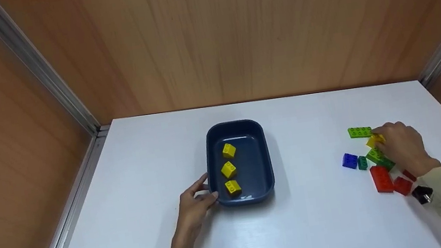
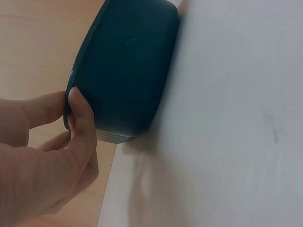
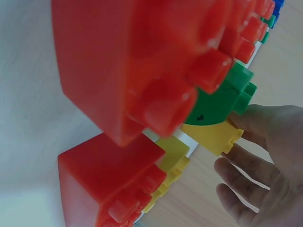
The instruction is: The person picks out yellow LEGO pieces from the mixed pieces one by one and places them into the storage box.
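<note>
A dark blue rectangular tray (image 1: pixel 269 160) stands mid-table with three yellow toy building bricks (image 1: pixel 233 187) along its left half. My left hand (image 1: pixel 193 209) pinches the tray's near-left rim, thumb on one face and fingers on the other, as the left wrist view also shows at the dark tray wall (image 2: pixel 128 61). Over at the right, my right hand (image 1: pixel 403 147) pinches another yellow brick (image 3: pixel 213 137) between thumb and fingers. That brick is partly covered by the fingers in the head view. A light green brick (image 1: pixel 360 132) lies just left of the fingertips.
Below the right hand lie a green brick (image 1: pixel 376 156), a small dark green brick (image 1: pixel 362 162), a blue brick (image 1: pixel 349 160) and several red bricks (image 1: pixel 381 179). Wood-patterned panels (image 1: pixel 233 34) wall the white table (image 1: pixel 150 152) at the back and sides.
</note>
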A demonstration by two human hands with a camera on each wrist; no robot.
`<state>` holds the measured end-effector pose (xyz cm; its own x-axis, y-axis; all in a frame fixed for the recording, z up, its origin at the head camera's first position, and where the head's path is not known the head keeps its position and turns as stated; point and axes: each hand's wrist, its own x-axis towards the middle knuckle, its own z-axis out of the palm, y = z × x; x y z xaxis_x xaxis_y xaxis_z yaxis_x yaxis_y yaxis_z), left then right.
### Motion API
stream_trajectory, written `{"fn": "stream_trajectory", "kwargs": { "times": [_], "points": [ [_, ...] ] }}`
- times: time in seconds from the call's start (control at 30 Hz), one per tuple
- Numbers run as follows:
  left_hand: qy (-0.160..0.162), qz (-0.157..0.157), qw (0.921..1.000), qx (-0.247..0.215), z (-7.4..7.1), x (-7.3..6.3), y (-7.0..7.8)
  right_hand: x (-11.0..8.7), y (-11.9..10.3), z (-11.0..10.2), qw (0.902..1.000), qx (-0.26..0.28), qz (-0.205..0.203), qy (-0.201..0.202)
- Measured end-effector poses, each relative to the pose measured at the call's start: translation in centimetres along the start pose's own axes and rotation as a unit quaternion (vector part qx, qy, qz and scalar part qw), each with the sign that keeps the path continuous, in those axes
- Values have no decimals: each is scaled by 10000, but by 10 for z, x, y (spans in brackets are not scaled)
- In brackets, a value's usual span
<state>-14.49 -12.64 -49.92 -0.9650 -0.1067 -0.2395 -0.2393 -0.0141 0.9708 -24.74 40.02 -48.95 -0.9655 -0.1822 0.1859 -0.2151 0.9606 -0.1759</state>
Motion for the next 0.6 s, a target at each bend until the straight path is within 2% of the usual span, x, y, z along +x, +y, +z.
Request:
{"fn": "stream_trajectory", "kwargs": {
  "times": [0.23, 0.6],
  "points": [
    [-67, -6, 10000, -63, -1, -1, -2, -2, 0, 3, 9996, 4, -3, 289],
    [-79, -17, 10000, -19, -2, -1, -3, -2, -13, -8, 9989, 151, -18, 451]
  ]
}}
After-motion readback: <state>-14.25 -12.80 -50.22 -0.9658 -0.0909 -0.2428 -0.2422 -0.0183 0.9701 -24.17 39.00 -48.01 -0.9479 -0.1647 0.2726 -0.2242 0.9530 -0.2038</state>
